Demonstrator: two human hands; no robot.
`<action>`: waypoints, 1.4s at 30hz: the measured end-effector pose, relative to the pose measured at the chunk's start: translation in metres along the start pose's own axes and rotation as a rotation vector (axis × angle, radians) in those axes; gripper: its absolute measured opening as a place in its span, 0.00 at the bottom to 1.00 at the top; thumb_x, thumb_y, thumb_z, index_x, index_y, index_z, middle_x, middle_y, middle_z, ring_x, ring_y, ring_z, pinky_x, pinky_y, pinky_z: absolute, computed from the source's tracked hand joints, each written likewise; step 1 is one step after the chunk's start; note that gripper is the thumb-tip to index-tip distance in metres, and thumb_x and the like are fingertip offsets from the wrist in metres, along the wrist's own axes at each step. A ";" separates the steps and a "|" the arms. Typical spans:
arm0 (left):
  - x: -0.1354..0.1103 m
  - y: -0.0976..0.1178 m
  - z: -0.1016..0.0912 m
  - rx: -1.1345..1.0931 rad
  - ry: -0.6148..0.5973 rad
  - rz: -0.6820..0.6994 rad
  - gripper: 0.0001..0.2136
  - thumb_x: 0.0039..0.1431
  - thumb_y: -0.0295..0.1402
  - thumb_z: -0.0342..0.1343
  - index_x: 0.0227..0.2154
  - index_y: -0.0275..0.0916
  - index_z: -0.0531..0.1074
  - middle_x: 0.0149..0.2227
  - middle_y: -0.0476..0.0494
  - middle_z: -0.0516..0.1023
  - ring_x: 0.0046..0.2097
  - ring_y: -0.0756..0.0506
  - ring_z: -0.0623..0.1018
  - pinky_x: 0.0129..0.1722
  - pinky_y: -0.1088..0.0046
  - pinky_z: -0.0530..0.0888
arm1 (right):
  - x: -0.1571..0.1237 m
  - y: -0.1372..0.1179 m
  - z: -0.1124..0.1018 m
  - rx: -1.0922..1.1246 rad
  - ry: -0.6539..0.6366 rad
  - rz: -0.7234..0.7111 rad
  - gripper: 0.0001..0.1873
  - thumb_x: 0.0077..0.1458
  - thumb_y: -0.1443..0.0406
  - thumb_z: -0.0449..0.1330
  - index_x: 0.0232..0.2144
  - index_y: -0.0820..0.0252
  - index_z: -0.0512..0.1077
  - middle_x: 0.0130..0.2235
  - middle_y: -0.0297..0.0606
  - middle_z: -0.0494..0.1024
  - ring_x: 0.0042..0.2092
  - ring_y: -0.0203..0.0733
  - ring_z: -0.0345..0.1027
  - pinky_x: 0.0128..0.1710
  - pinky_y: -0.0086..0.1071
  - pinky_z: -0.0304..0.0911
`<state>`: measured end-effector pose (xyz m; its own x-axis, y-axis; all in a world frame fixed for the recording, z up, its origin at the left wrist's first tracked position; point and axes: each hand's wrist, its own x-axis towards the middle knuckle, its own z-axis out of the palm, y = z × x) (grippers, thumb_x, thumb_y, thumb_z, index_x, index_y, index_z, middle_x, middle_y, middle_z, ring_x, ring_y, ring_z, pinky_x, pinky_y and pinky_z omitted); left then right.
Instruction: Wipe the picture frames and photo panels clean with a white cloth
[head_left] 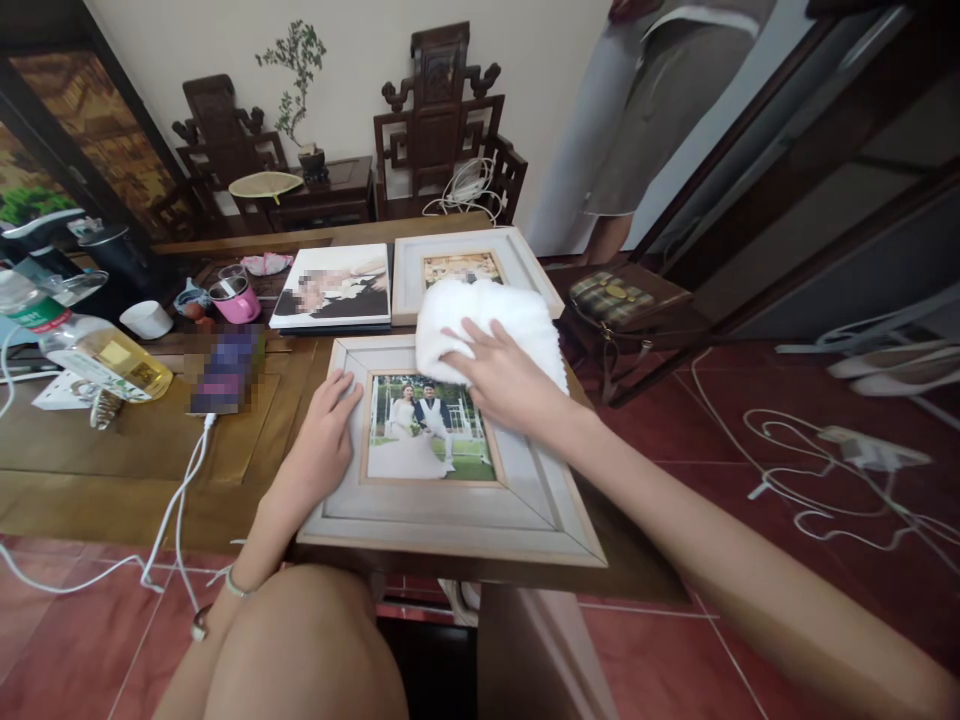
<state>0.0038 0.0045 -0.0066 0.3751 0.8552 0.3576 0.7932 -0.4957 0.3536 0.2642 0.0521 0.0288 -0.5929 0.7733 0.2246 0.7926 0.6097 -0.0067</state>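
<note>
Wiping seems the step in hand, the right hand (510, 378) with fingers spread on the white cloth (487, 298), the left hand (326, 430) unclenched on the front frame (435, 430) upon the bench (135, 465), and next strokes probably need light pressure.

White fluffy cloth (495, 310) hides upper right corner of near pale-wood picture frame (450, 520). Dark rectangular phone (225, 372): pixelated. Standing person (660, 120), grey-brown clothing, cut off at top.

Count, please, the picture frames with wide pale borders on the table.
2. The near frame lies at the front edge of the table; the far frame lies behind it, partly hidden by the white cloth. Others may be hidden.
</note>
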 end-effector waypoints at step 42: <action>-0.001 -0.005 0.000 -0.017 -0.034 0.044 0.28 0.53 0.17 0.42 0.58 0.35 0.63 0.62 0.35 0.61 0.65 0.38 0.54 0.62 0.47 0.57 | -0.088 -0.086 -0.024 0.302 -0.083 -0.174 0.29 0.45 0.79 0.52 0.48 0.55 0.72 0.62 0.41 0.60 0.65 0.51 0.47 0.61 0.54 0.48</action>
<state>-0.0001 0.0062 -0.0084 0.4254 0.8372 0.3436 0.7676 -0.5349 0.3530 0.2516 -0.0723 0.0330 -0.7343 0.6577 0.1682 0.6086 0.7475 -0.2660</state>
